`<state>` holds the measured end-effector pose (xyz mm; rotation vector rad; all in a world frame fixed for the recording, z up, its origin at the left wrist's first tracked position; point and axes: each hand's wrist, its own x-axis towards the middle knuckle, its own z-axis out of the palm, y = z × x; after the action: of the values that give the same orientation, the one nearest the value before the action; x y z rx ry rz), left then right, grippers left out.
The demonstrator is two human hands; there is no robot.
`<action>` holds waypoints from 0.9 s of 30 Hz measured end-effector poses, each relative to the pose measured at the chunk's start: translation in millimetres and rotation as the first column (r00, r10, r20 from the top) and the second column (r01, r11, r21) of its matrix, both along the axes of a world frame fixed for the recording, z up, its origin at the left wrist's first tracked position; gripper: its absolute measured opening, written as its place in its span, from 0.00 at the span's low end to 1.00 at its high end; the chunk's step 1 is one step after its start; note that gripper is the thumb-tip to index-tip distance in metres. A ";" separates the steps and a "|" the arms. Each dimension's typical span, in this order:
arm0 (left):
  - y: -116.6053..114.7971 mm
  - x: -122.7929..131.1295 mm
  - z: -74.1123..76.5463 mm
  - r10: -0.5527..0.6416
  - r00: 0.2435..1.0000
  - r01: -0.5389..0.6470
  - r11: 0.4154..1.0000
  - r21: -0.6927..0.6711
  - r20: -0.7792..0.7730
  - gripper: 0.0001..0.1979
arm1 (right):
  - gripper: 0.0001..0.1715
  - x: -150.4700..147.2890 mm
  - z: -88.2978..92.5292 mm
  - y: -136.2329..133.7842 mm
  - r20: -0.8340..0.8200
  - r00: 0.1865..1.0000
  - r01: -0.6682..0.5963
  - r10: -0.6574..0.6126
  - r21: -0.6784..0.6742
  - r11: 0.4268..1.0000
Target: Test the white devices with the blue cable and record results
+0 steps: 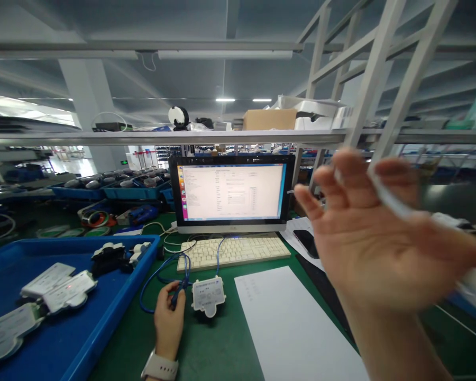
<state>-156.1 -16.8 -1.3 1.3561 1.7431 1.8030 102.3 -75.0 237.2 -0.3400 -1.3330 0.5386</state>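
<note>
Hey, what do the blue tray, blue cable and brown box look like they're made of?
Blue tray: probably moulded plastic with a slight sheen, evenly coloured. Blue cable: likely smooth plastic-coated wire, given its loose, flexible loops. Brown box: apparently matte cardboard, judging by its plain tan side.

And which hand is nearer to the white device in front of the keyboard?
Left. The left hand, holding a blue cable, is just left of the white device; the right hand is raised, open, well off to its right.
</note>
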 end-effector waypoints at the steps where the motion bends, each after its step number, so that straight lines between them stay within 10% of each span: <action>1: 0.0 0.1 -0.1 0.002 1.000 -0.002 1.000 0.001 0.004 0.20 | 0.12 -3.7 -9.7 11.8 -0.079 0.995 -0.065 0.062 -0.041 0.997; 4: 0.0 0.8 -0.3 0.000 1.000 0.000 1.000 0.007 0.013 0.20 | 0.15 0.5 -72.1 51.8 -0.115 0.986 -0.157 0.124 -0.359 0.920; 11: -0.3 2.6 0.2 -0.011 1.000 0.011 1.000 0.001 0.014 0.20 | 0.17 32.9 -225.2 92.5 0.137 0.989 0.146 -0.061 -0.797 0.585; 27: -1.0 4.4 -0.2 -0.016 1.000 0.017 0.999 -0.039 0.023 0.19 | 0.13 26.0 -243.2 75.9 0.372 0.925 0.346 -0.078 -0.740 0.577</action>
<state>-151.7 -17.8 -1.5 1.3256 1.7419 1.7590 128.3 0.9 -5.9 -1.3793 -1.2379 0.8914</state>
